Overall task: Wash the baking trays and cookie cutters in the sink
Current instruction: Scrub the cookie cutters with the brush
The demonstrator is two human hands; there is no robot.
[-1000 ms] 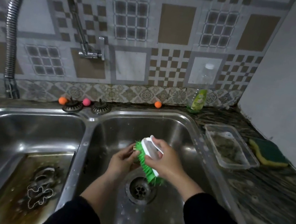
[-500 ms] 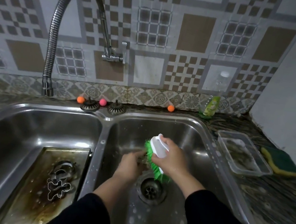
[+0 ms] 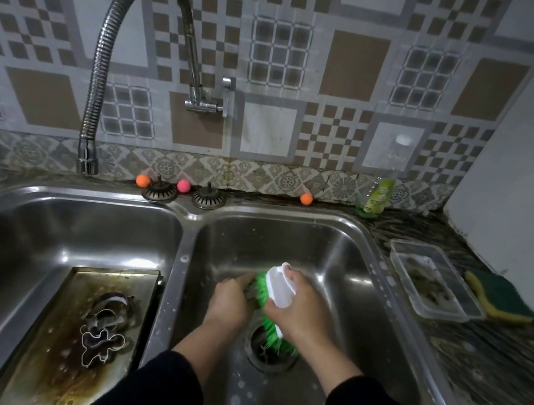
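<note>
My right hand (image 3: 302,313) grips a white-backed brush with green bristles (image 3: 274,293) over the drain (image 3: 271,350) of the right sink basin (image 3: 337,258). My left hand (image 3: 230,299) holds a small metal item against the bristles; my fingers and the brush hide most of it, so I cannot tell its shape. A stained baking tray (image 3: 64,345) lies in the left basin (image 3: 29,229). Two or three metal cookie cutters (image 3: 104,330) rest on the tray.
A flexible faucet (image 3: 107,57) arches over the left basin. Dish soap bottle (image 3: 380,188) stands at the back right. A clear plastic container (image 3: 433,282) and a green-yellow sponge (image 3: 500,299) sit on the right counter. Two strainer plugs (image 3: 183,194) and small coloured balls (image 3: 183,185) line the sink's back rim.
The view has tilted up and shifted left, showing more of the faucet. My hands stay over the drain; the brush has moved slightly against the held item.
</note>
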